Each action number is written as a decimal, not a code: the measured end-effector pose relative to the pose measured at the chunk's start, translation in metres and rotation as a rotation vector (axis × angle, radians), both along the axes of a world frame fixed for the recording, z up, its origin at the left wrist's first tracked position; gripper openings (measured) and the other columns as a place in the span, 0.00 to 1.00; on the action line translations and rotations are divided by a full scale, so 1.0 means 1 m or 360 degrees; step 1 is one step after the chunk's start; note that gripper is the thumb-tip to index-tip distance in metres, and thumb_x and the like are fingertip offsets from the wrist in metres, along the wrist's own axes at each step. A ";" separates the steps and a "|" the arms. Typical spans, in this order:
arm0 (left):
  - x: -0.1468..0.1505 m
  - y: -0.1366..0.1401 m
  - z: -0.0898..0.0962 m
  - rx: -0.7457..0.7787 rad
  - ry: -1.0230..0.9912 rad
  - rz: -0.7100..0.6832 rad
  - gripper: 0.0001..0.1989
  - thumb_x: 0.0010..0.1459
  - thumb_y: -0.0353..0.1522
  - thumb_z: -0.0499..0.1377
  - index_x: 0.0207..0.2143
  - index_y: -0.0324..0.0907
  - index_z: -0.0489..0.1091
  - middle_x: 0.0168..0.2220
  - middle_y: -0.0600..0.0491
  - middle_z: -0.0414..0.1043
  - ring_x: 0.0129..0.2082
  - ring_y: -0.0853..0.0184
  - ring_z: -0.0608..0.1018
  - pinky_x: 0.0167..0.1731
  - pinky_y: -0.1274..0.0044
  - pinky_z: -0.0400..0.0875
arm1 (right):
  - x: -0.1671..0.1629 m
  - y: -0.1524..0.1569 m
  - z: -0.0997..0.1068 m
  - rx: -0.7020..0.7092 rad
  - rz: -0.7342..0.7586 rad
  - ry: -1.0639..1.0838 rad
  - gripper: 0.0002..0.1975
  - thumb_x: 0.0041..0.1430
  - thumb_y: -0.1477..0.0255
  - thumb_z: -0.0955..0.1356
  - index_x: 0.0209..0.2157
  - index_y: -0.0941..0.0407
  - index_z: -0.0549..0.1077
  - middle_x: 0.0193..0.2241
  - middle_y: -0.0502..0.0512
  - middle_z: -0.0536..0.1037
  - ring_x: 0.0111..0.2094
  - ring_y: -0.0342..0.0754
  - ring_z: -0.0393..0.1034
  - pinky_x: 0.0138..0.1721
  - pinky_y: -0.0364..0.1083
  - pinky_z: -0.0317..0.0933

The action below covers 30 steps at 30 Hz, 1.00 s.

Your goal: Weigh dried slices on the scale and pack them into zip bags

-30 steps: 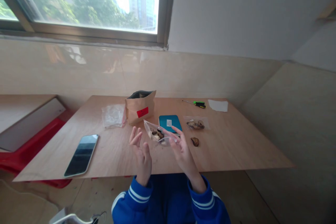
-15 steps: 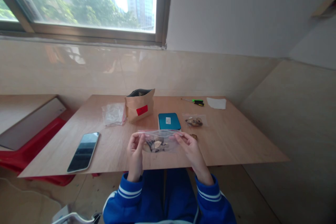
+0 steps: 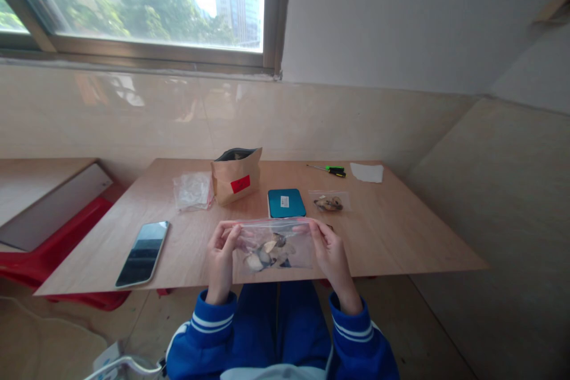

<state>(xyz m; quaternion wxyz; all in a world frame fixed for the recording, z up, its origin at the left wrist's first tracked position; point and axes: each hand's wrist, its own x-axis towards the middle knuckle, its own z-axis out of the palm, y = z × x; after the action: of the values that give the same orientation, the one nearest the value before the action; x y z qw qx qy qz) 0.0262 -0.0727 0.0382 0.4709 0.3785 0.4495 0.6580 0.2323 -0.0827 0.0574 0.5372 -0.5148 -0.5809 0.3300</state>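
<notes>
Between both hands a clear zip bag (image 3: 298, 252) is stretched by its top corners, above the table's front edge. Brown and pale dried slices, perhaps mushroom, lie in its lower part. My left hand (image 3: 222, 243) pinches the left top corner, and my right hand (image 3: 328, 243) pinches the right one. Its top edge looks straight and drawn flat. Just beyond it lies a blue-topped square box (image 3: 287, 203) with a white label. A second clear bag of similar slices (image 3: 328, 204) rests to the box's right. Something small and dark is mostly hidden behind my right hand.
A brown paper pouch (image 3: 236, 177) with a red label stands open at the back. Left of it are clear plastic bags (image 3: 192, 191), and nearer, a phone (image 3: 143, 253). Two screwdrivers (image 3: 335, 171) and white paper (image 3: 367, 173) lie back right. A red stool (image 3: 84, 222) is at left.
My hands have moved apart, pulling the zip bag's bowed, gaping top straight. The bag now hangs flatter, with its slices showing more fully.
</notes>
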 end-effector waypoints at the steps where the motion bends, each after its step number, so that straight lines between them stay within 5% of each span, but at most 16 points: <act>1: -0.003 0.000 0.001 -0.0020 0.0030 -0.0052 0.12 0.54 0.40 0.63 0.32 0.41 0.68 0.24 0.57 0.73 0.21 0.71 0.76 0.22 0.81 0.70 | 0.000 0.000 0.000 0.0017 -0.0026 -0.0019 0.18 0.66 0.58 0.60 0.40 0.54 0.76 0.36 0.56 0.82 0.41 0.52 0.76 0.47 0.50 0.67; 15: -0.017 -0.007 0.012 0.0054 0.0199 -0.0246 0.11 0.53 0.39 0.64 0.28 0.41 0.71 0.25 0.52 0.78 0.22 0.66 0.79 0.21 0.77 0.74 | 0.006 -0.009 0.012 0.0248 -0.0291 -0.0158 0.16 0.64 0.60 0.63 0.27 0.52 0.75 0.29 0.53 0.80 0.34 0.50 0.75 0.41 0.48 0.67; 26: -0.008 -0.003 0.015 0.0002 0.0274 -0.0002 0.16 0.48 0.43 0.67 0.34 0.41 0.74 0.27 0.52 0.79 0.20 0.68 0.77 0.17 0.80 0.72 | 0.008 -0.006 0.017 0.0058 -0.0108 0.0157 0.18 0.63 0.57 0.64 0.44 0.54 0.75 0.29 0.54 0.83 0.32 0.50 0.77 0.38 0.48 0.69; 30: -0.009 -0.005 0.018 0.0028 0.0297 0.0023 0.14 0.49 0.42 0.66 0.30 0.40 0.73 0.32 0.49 0.80 0.26 0.66 0.80 0.24 0.78 0.76 | 0.010 -0.006 0.015 0.0010 -0.0044 0.0287 0.17 0.59 0.57 0.68 0.40 0.55 0.73 0.29 0.57 0.83 0.34 0.52 0.79 0.38 0.48 0.70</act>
<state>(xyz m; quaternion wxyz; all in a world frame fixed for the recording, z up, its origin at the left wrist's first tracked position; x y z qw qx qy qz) 0.0172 -0.0775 0.0566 0.4190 0.4389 0.4884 0.6271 0.2420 -0.0884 0.0727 0.5933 -0.4893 -0.5241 0.3658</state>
